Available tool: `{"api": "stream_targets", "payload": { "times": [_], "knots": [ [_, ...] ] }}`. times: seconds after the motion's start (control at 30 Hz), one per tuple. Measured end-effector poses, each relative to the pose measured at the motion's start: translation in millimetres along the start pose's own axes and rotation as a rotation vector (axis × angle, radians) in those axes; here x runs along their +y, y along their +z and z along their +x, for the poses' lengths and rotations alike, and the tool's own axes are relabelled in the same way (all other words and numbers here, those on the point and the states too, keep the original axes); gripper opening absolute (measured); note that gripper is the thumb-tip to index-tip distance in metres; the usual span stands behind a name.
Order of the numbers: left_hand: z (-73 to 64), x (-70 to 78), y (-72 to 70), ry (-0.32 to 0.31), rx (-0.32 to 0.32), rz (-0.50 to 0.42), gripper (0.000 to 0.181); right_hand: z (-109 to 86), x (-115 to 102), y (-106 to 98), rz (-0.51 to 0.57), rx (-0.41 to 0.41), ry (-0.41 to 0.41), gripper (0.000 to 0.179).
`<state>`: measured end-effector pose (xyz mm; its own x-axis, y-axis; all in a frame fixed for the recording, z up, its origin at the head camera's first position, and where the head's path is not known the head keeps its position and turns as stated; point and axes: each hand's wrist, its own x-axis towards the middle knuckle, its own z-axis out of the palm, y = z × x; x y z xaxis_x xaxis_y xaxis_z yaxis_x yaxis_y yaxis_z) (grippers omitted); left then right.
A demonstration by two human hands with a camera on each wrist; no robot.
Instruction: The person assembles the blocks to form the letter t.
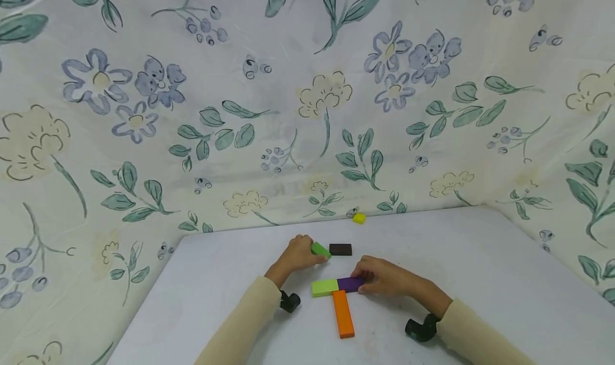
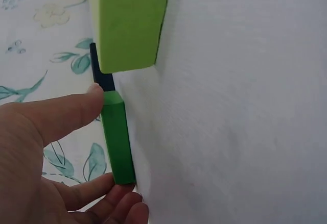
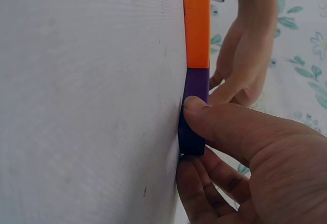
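My left hand (image 1: 299, 254) pinches a green block (image 1: 321, 250) between thumb and fingers, just left of a dark brown block (image 1: 340, 249). In the left wrist view the thumb lies at one end of that green block (image 2: 117, 140) and fingers at the other. My right hand (image 1: 384, 277) holds the right end of a purple block (image 1: 350, 284), thumb on its near side. The purple block stands end to end with a lime green block (image 1: 325, 287). An orange block (image 1: 343, 314) runs from their joint toward me, forming a T shape.
A small yellow block (image 1: 359, 217) lies at the back edge of the white table (image 1: 432, 247). Behind the table hangs a flowered cloth (image 1: 288, 98). Black wrist devices (image 1: 422, 328) sit by both sleeves.
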<state>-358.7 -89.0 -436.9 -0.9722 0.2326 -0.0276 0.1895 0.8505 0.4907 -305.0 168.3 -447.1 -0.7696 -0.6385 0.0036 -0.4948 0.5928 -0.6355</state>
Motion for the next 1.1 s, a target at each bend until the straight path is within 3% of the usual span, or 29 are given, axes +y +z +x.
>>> {"api": "stream_targets", "payload": {
  "times": [0.63,0.9,1.1],
  "knots": [
    [-0.5,-5.0,-1.6,0.003,-0.028,0.000,0.061,0.6,-1.7,1.8,-0.001,-0.010,0.008,0.022],
    [0.0,-7.0,-1.0,0.036,-0.021,0.020,0.061,0.4,-2.3,1.6,0.012,-0.010,0.023,0.021],
    [-3.9,-1.3,-9.3,0.105,-0.031,0.007,0.062,0.0,-1.5,-0.1,0.010,-0.012,0.034,0.021]
  ]
}}
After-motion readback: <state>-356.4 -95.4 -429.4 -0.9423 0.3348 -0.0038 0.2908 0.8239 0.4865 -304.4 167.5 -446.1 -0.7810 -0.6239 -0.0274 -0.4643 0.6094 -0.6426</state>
